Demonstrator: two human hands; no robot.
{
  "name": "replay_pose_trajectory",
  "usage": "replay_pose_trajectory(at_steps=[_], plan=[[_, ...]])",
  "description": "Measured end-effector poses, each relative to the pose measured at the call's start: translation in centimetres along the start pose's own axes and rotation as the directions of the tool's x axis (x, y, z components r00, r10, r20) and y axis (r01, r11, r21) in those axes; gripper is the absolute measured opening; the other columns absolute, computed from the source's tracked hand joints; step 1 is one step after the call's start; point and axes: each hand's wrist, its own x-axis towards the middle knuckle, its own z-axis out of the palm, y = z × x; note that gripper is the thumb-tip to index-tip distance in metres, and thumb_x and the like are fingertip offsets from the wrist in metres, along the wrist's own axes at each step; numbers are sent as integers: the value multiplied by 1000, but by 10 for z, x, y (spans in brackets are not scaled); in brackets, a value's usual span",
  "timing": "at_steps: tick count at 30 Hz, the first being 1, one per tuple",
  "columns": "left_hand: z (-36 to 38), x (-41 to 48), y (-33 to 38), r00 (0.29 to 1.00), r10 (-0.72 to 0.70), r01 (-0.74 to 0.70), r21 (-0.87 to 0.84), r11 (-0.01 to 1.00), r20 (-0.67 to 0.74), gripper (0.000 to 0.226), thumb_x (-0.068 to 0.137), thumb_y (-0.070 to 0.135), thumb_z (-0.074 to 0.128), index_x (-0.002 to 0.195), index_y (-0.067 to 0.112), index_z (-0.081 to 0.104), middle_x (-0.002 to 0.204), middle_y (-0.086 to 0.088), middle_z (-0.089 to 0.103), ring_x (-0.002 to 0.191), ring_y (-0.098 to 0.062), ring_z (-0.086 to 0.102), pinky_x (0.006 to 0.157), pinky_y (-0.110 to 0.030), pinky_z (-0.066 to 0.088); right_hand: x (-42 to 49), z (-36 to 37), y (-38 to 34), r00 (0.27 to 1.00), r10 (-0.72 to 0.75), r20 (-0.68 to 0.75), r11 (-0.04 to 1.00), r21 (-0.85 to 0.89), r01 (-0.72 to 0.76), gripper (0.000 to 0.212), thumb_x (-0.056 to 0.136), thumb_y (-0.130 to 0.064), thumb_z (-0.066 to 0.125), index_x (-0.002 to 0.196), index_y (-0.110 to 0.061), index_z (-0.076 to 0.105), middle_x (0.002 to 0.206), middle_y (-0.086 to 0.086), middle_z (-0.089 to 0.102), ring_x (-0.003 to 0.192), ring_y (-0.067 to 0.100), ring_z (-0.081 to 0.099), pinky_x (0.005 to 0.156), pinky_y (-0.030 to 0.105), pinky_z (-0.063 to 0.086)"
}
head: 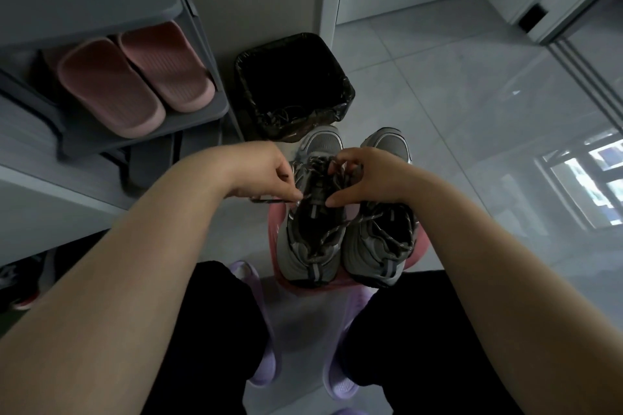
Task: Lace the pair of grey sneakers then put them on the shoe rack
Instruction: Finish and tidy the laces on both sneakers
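Note:
Two grey sneakers stand side by side on a pink stool [421, 248], toes pointing away from me. My left hand [269, 172] pinches the dark lace end [266, 200] at the left side of the left sneaker [312, 246]. My right hand [367, 175] curls over the same shoe's upper eyelets and grips its laces. The right sneaker [381, 246] lies untouched, its laces loose over the opening. The grey shoe rack [141, 131] stands to my left.
Pink slippers [135, 77] fill a rack shelf; darker shoes sit on lower shelves. A black-lined bin [293, 84] stands just beyond the sneakers. My feet in purple slippers [266, 364] flank the stool. Pale tiled floor spreads to the right.

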Motion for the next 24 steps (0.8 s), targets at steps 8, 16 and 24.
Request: replay_pose_trajectory(at_steps=[8,16,24], plan=[[-9,-6,-8,972,-23,16,32,999,235,26,90,29,58,64,28,62,51,16,51,54,-3,45,54,-13,40,-1,0,0,1000,-4,-5,1000,-1,4,45,63,-40,83,98,-34,56,88,-14,51,73,-1,50,71,20,39],[5,9,1,935,-222,102,388,916,277,16,91,28,55,81,22,67,81,-1,54,69,-15,47,59,-20,37,-11,4,-5,995,-66,-81,998,-19,64,54,65,-32,82,106,-31,48,101,-7,54,74,-6,49,64,15,40],[7,30,-12,969,-165,210,256,944,-187,41,93,43,47,102,7,65,95,-10,57,87,-24,55,71,-28,40,-13,4,-5,997,-38,-67,999,-38,36,60,69,-31,79,116,-25,42,95,-7,55,75,7,56,68,22,48]])
